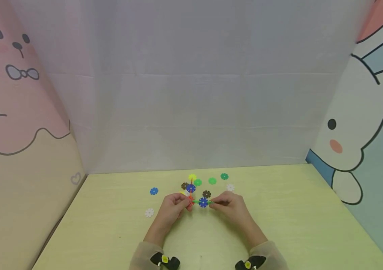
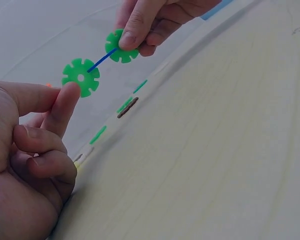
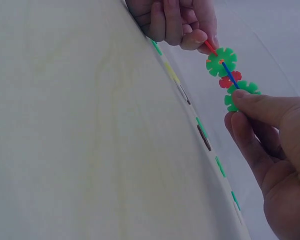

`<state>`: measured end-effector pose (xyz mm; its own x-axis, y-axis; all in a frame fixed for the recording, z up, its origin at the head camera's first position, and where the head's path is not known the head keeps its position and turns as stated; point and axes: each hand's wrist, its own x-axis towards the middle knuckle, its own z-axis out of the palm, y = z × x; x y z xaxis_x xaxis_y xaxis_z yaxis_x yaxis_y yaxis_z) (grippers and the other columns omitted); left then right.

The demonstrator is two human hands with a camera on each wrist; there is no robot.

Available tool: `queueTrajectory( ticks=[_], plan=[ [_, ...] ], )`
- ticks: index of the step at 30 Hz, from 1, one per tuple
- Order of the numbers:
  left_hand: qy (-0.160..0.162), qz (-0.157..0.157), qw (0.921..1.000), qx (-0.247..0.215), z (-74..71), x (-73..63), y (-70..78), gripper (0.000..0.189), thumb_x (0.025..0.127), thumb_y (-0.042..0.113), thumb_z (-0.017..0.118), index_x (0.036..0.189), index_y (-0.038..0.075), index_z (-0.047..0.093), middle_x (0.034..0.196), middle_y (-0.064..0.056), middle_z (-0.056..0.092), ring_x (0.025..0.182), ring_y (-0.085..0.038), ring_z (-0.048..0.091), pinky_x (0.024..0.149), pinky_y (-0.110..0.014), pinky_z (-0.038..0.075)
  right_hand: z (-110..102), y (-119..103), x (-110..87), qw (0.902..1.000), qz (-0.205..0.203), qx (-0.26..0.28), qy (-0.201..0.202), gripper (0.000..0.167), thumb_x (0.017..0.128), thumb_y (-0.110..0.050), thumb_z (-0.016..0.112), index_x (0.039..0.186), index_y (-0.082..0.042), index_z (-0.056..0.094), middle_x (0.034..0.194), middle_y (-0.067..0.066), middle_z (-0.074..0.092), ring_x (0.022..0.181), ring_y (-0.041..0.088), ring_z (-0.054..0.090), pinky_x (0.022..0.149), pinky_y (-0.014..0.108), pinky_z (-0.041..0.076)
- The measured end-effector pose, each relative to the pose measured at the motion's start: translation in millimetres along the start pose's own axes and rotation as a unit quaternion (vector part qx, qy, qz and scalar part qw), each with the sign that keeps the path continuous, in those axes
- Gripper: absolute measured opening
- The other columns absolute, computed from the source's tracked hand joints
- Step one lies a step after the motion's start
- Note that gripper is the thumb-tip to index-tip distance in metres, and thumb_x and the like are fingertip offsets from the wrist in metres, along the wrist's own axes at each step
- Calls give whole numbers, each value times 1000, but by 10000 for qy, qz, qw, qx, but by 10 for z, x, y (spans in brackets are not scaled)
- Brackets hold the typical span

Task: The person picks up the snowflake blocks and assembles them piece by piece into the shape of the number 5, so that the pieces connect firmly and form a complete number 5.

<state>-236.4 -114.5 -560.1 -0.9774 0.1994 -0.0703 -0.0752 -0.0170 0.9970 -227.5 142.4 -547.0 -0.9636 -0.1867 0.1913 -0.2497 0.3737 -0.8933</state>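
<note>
My left hand point(image 1: 172, 207) pinches a red notched snowflake disc point(image 1: 192, 201) between thumb and fingers. Joined to it on the right is a green disc point(image 2: 80, 77), then a blue disc point(image 1: 203, 202) set crosswise. A second green disc point(image 2: 122, 46) at the right end of this row is pinched by my right hand point(image 1: 233, 208). In the head view another blue disc point(image 1: 190, 188) lines up above the red one, with thin red edges above and below it and a yellow disc point(image 1: 192, 176) at the top. The fingers partly cover both end discs.
Loose discs lie on the pale wooden table point(image 1: 296, 210): a blue one point(image 1: 154, 191) and a white one point(image 1: 149, 213) at left, brown ones point(image 1: 206, 194), green ones point(image 1: 212, 180) and a white one point(image 1: 230, 187) beyond my hands. A pale curtain point(image 1: 191, 93) hangs behind the table.
</note>
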Motion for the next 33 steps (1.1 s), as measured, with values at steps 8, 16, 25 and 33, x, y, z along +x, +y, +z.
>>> queueTrajectory(
  ticks=[8,16,25,33],
  plan=[
    [1,-20,10000,30,-8,-5,9,15,104,7,72,100,-7,71,81,-9,76,51,-5,36,48,-20,29,38,-6,-3,9999,-108,18,21,10,88,-7,91,94,-13,86,92,-4,78,85,9,71,79,24,61],
    [-4,-39,9999,92,-23,-2,6,16,104,9,73,100,-7,71,81,-8,76,52,-5,36,48,-20,29,38,-23,2,9998,-110,124,80,11,88,-5,91,95,-12,86,93,-2,77,83,8,70,77,24,61],
    [-47,-93,9998,190,-28,-7,18,15,105,9,72,99,-5,71,82,-9,77,51,-5,36,48,-20,29,50,7,8,9997,136,192,18,13,88,-7,91,98,-12,84,97,-1,77,85,9,70,80,24,60],
    [-122,-47,9996,235,-45,5,-2,17,106,12,71,100,-4,71,82,-7,77,49,-5,36,46,-20,30,12,7,-12,9993,322,18,-196,18,89,-8,90,105,-11,83,101,0,77,85,15,72,77,26,59]
  ],
)
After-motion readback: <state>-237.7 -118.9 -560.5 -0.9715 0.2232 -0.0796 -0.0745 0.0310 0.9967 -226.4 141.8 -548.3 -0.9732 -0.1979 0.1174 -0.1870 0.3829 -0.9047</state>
